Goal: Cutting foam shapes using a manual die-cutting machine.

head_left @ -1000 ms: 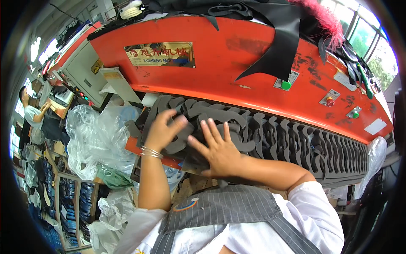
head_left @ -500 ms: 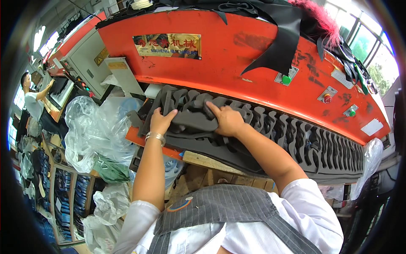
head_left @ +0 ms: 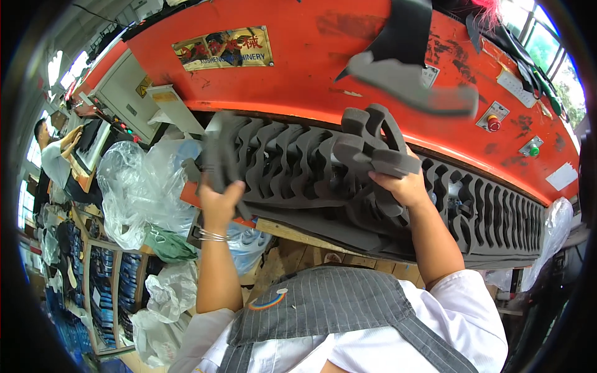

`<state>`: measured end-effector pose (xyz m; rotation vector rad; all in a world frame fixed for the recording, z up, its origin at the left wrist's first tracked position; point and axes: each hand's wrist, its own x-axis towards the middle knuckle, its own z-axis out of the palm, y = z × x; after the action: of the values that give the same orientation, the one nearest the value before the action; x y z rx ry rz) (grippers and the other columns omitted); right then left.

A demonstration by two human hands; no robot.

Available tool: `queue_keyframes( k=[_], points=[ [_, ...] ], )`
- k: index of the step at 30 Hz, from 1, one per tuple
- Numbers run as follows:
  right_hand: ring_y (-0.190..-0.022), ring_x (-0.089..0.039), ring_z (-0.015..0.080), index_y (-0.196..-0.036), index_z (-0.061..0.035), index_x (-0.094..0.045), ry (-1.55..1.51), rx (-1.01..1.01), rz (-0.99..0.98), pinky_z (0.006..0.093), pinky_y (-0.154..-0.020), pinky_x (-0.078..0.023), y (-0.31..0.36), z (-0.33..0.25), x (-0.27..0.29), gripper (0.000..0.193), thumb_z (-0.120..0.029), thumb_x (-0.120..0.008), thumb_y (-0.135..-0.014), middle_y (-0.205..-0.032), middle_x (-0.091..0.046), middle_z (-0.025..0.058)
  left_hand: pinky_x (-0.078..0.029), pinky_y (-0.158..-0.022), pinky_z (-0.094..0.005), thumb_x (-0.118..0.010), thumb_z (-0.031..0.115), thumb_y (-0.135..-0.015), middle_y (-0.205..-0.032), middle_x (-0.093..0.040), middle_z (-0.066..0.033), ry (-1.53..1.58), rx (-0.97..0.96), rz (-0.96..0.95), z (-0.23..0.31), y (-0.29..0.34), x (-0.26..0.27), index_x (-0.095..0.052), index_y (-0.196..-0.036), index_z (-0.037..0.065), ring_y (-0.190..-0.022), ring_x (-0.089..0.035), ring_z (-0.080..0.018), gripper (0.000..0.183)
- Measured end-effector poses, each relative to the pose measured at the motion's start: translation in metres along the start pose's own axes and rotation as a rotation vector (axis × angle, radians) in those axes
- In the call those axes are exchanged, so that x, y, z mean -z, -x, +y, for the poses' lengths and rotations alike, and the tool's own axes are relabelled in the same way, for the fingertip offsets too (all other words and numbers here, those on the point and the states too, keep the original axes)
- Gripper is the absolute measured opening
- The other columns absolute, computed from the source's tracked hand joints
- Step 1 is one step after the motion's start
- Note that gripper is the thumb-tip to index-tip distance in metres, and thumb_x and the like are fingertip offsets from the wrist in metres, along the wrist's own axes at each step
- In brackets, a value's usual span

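Observation:
A bunch of curved grey foam pieces [head_left: 367, 133] sticks up from my right hand [head_left: 405, 185], whose fingers are closed round its lower part. Blurred grey foam strips [head_left: 222, 152] stand in the grip of my left hand [head_left: 219, 205], at the left end of the cut foam sheet [head_left: 292, 161]. Wavy slots and strips run along that sheet. One more curved foam piece [head_left: 413, 87], smeared by motion, is in the air before the red machine, apart from both hands.
The red machine [head_left: 298, 81] with buttons [head_left: 493, 124] rises behind the foam. Clear plastic bags [head_left: 140, 193] lie at the left, above a shelf of blue pieces [head_left: 102, 292]. A wooden bar [head_left: 305, 236] edges the near side. A person [head_left: 56, 155] works at far left.
Foam pieces have come up out of the sheet in my right hand, which moved right. My left hand went left and lower. One piece is now in the air.

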<state>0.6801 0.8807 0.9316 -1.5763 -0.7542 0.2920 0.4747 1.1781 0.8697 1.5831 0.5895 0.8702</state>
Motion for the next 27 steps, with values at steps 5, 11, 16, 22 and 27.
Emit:
queue_keyframes(
  k=[5, 11, 16, 22, 27],
  points=[
    [-0.095, -0.057, 0.0131, -0.114, -0.0033, -0.057, -0.019, -0.078, -0.192, 0.0313, -0.088, -0.046, 0.005, 0.032, 0.01, 0.052, -0.006, -0.077, -0.066, -0.101, -0.061, 0.0038, -0.042, -0.095, -0.0321, -0.071, 0.006, -0.069, -0.122, -0.057, -0.0104, 0.166, -0.152, -0.362, 0.023, -0.001, -0.075, -0.048, -0.13, 0.0, -0.107, -0.056, -0.0179, 0.066],
    [-0.1, -0.061, 0.0233, -0.119, 0.0001, -0.056, 0.053, 0.347, -0.154, 0.0346, -0.092, -0.046, 0.028, 0.026, 0.032, 0.065, -0.017, -0.082, -0.062, -0.112, -0.063, 0.0137, -0.042, -0.094, -0.0307, -0.07, 0.006, -0.067, -0.118, -0.055, -0.006, 0.025, -0.292, -0.523, 0.043, -0.033, -0.14, -0.047, -0.132, 0.001, -0.106, -0.054, -0.0161, 0.07],
    [-0.103, -0.056, 0.0276, -0.109, 0.0031, -0.058, -0.38, 0.392, 0.374, 0.047, -0.103, -0.039, 0.085, 0.012, 0.113, 0.049, -0.031, -0.065, -0.076, -0.101, -0.06, 0.0149, -0.04, -0.099, -0.0323, -0.072, 0.011, -0.067, -0.126, -0.053, -0.0075, 0.132, -0.175, -0.781, 0.037, -0.003, -0.205, -0.05, -0.128, 0.001, -0.116, -0.051, -0.0192, 0.066],
    [-0.101, -0.057, 0.031, -0.103, 0.0074, -0.058, -0.388, 0.175, 0.612, 0.045, -0.099, -0.041, 0.16, 0.011, 0.101, 0.046, -0.026, -0.062, -0.072, -0.095, -0.06, 0.018, -0.028, -0.112, -0.042, -0.074, 0.032, -0.061, -0.146, -0.036, -0.0256, -0.493, -0.42, -1.08, 0.006, 0.026, -0.315, -0.059, -0.115, 0.002, -0.138, -0.031, -0.0372, 0.064],
    [-0.106, -0.062, 0.0345, -0.121, 0.0082, -0.054, -0.668, -0.194, 0.616, 0.0431, -0.094, -0.049, 0.215, 0.053, 0.107, 0.047, -0.007, -0.059, -0.077, -0.112, -0.063, 0.0253, -0.041, -0.098, -0.044, -0.072, 0.034, -0.06, -0.117, -0.061, -0.0186, -0.906, -0.424, -1.113, -0.022, 0.054, -0.356, -0.057, -0.118, 0.006, -0.114, -0.055, -0.0341, 0.067]
  ],
)
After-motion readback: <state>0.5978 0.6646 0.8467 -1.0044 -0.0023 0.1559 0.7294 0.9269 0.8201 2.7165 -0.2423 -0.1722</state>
